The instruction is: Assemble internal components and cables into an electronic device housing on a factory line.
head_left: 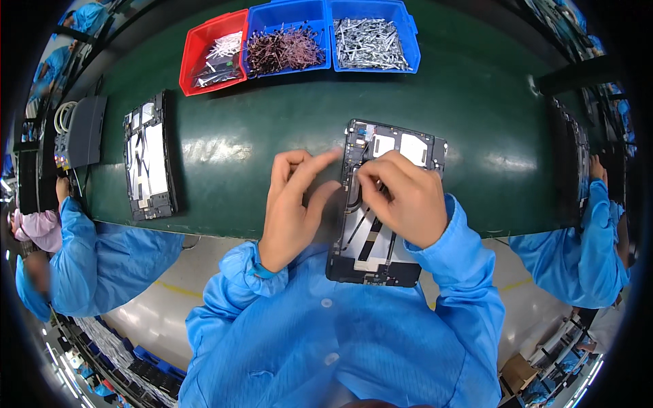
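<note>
An opened tablet housing point(398, 274) lies in front of me, dark at its frame, with pale panels, black cables and small boards inside. My right hand point(408, 200) is over its upper left part, thumb and forefinger pinched together close to a black cable point(354, 197). What the pinch holds is too small and covered to make out. My left hand point(292, 211) is beside the housing's left edge, its thumb and forefinger apart and nothing visible between them. Part of the housing's right side is hidden by my right hand and sleeve.
A red bin point(186, 68) with small white and dark parts stands at the back beside two blue bins point(328, 41) of brownish and silvery parts. Another opened tablet housing point(162, 207) lies left, near a grey box point(85, 132). People in blue work at both sides.
</note>
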`<action>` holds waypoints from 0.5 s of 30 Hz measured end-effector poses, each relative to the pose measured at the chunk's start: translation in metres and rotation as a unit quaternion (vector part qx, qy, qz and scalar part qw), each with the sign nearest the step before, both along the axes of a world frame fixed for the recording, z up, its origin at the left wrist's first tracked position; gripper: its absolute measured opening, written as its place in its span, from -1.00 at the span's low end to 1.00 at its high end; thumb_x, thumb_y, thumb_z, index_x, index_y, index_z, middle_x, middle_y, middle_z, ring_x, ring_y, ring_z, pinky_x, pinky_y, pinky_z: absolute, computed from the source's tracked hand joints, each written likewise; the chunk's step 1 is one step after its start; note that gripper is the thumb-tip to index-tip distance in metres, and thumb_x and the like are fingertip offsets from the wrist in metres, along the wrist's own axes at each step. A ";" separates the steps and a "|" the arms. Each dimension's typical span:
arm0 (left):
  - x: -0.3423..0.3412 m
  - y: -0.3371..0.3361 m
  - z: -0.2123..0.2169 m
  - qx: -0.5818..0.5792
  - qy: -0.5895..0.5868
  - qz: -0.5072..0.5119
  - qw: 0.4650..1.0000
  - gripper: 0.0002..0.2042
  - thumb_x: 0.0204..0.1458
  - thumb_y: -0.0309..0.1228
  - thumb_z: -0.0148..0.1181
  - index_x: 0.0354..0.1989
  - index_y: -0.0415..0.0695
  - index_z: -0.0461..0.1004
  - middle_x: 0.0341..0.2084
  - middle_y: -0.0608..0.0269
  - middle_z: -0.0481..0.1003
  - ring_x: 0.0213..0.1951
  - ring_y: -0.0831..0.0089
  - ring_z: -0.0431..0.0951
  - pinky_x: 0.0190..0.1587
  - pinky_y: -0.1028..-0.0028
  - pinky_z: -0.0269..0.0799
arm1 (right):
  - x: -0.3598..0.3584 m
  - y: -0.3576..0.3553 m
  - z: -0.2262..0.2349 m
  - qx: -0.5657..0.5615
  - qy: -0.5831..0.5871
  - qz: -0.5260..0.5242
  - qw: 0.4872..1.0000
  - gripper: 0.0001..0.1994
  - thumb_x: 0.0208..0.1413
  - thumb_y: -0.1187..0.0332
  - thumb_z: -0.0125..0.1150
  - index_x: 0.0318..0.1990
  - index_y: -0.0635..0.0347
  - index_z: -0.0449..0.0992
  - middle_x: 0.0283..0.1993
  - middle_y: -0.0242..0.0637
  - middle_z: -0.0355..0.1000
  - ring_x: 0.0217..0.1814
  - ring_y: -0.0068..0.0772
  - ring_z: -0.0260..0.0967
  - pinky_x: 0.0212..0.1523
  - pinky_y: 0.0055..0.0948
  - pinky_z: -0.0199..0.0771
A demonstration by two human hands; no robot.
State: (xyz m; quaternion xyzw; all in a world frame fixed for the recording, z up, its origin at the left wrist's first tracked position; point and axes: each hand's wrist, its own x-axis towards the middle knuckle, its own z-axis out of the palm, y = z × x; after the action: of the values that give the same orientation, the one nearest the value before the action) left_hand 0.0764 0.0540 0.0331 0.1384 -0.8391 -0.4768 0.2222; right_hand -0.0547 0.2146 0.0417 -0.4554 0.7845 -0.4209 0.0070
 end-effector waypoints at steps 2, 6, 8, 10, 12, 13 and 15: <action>-0.001 -0.009 -0.004 0.043 -0.064 -0.016 0.997 -0.53 0.20 -0.67 0.28 0.31 -0.22 0.45 -0.17 0.22 0.50 -0.21 0.54 0.53 -0.25 0.56 0.44 | -0.007 0.001 -0.004 0.023 -0.001 0.005 1.000 -0.92 0.08 0.46 0.36 -0.30 0.10 0.58 -0.34 -0.31 0.50 -0.46 -0.07 0.56 -0.48 -0.19 0.59; -0.011 -0.021 -0.006 0.351 -0.148 -0.059 0.923 -0.71 0.32 -0.53 0.24 0.16 -0.34 0.47 -0.19 0.21 0.60 -0.39 0.60 0.63 -0.47 0.58 0.52 | -0.011 -0.004 -0.004 0.060 0.011 0.014 0.998 -0.92 0.10 0.48 0.39 -0.28 0.15 0.59 -0.33 -0.32 0.52 -0.45 -0.19 0.58 -0.47 -0.28 0.57; -0.020 -0.029 -0.004 0.361 -0.172 -0.075 0.914 -0.75 0.33 -0.54 0.22 0.12 -0.36 0.47 -0.19 0.18 0.60 -0.38 0.59 0.62 -0.45 0.58 0.53 | -0.011 -0.005 -0.004 0.075 0.013 0.020 0.997 -0.91 0.11 0.50 0.43 -0.26 0.19 0.61 -0.32 -0.32 0.54 -0.45 -0.33 0.59 -0.45 -0.38 0.57; -0.025 -0.034 -0.005 0.370 -0.195 -0.090 0.904 -0.78 0.34 -0.55 0.20 0.08 -0.38 0.47 -0.20 0.15 0.59 -0.38 0.57 0.61 -0.44 0.58 0.55 | -0.011 -0.005 -0.007 0.066 0.018 0.012 0.998 -0.91 0.11 0.48 0.43 -0.27 0.18 0.61 -0.34 -0.34 0.53 -0.46 -0.35 0.58 -0.47 -0.40 0.56; -0.030 -0.038 -0.008 0.384 -0.214 -0.099 0.893 -0.83 0.31 -0.57 0.22 0.00 -0.36 0.48 -0.25 0.18 0.60 -0.40 0.55 0.63 -0.45 0.57 0.57 | -0.010 -0.005 -0.008 0.067 0.020 0.008 0.998 -0.90 0.10 0.49 0.43 -0.27 0.17 0.61 -0.34 -0.35 0.52 -0.47 -0.35 0.58 -0.48 -0.39 0.55; -0.031 -0.040 -0.008 0.384 -0.216 -0.101 0.892 -0.83 0.31 -0.57 0.22 0.00 -0.36 0.48 -0.25 0.18 0.60 -0.40 0.55 0.63 -0.45 0.57 0.57 | -0.010 -0.005 -0.008 0.068 0.022 0.006 0.997 -0.90 0.09 0.50 0.44 -0.27 0.17 0.61 -0.35 -0.35 0.52 -0.48 -0.35 0.57 -0.50 -0.39 0.55; -0.033 -0.043 -0.010 0.390 -0.221 -0.101 0.888 -0.84 0.30 -0.50 0.29 -0.08 -0.35 0.52 -0.33 0.21 0.61 -0.46 0.57 0.64 -0.48 0.56 0.54 | -0.010 -0.005 -0.008 0.068 0.036 0.011 0.997 -0.89 0.08 0.50 0.44 -0.27 0.16 0.61 -0.35 -0.35 0.52 -0.48 -0.34 0.57 -0.50 -0.37 0.55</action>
State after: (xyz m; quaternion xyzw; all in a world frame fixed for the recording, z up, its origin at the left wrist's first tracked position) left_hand 0.0438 0.0115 0.0233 0.2303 -0.6222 -0.7428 -0.0900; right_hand -0.0646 0.2095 0.0333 -0.4775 0.8059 -0.3496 0.0146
